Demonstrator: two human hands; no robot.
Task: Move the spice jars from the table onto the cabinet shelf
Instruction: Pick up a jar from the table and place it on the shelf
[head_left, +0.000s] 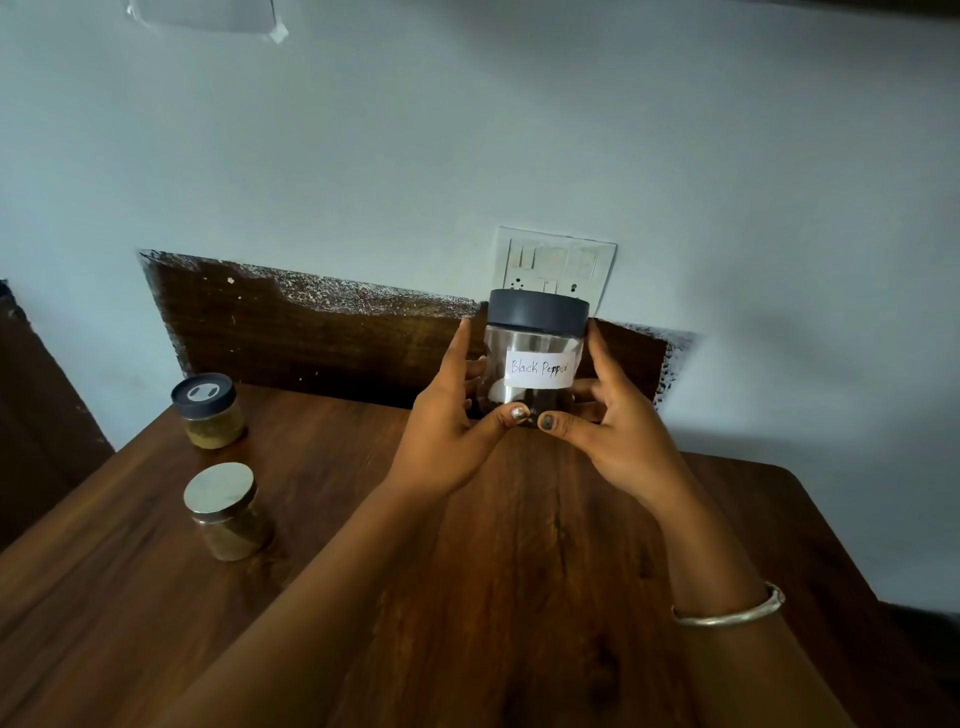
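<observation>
Head view: a clear plastic jar with a dark grey screw lid and a white paper label handwritten "Black Pepper" (535, 358) stands upright between both hands, label facing the camera. The left hand (447, 431) holds the jar's left side. Its forefinger runs straight up the wall to just under the lid, its thumb lies across the lower front, and the other fingers wrap behind, showing faintly through the plastic. The right hand (618, 436) mirrors this on the jar's right side, with one finger raised along the wall and the thumb on the lower front. The two thumb tips nearly meet below the label. A thin silver bangle (727, 608) sits on the right forearm.

The jar's contents show only as a dark mass below the label. Its base is hidden behind the thumbs, so whether it touches the brown wood-grain table (467, 571) or is held just above it cannot be told.

Directly behind the jar, a white wall switchboard (556, 260) is partly covered by the lid. Well to the jar's left, two more jars stand on the table. The farther one is a small jar of yellowish powder with a dark lid (208, 410). The one nearer the camera is a small glass jar of brownish powder with a round silver metal lid (226, 512). Neither shows a readable label. Behind the jar, a dark wooden panel (311, 338) runs along the pale wall.
</observation>
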